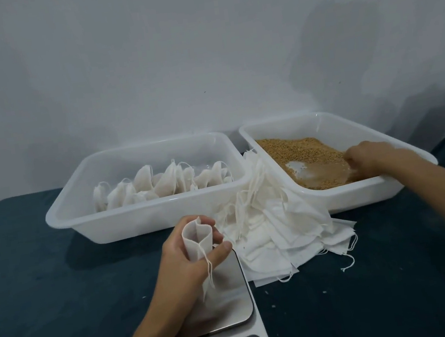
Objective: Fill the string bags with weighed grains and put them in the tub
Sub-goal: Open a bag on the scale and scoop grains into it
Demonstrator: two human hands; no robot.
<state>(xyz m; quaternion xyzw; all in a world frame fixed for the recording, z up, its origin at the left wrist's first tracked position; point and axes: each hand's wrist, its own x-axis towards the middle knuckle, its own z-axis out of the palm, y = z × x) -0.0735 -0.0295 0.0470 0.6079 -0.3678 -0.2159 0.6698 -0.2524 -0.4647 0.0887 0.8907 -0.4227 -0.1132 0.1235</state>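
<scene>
Nearest the lens, at the bottom centre of the frame, sits a white kitchen scale (223,335) with a steel platform and a small display cut off by the lower edge. Just above it, the left hand (187,255) curls thumb and fingers around an empty string bag (198,240), holding its mouth open and upright, the drawstring dangling over the platform. At the right of the frame, the right hand (367,159) reaches into the grain tub (388,189) and is buried among the brown grains (304,152); its fingers are partly hidden there, so I cannot tell whether they are closed on a pinch. A bare patch of tub floor shows beside that hand. Between the two tubs and spilling toward the scale lies a loose heap of flat empty bags (283,228). In the left-centre tub (137,219), filled bags (161,185) stand in a row. Everything rests on a dark teal cloth (46,276) before a pale wall (145,65).
</scene>
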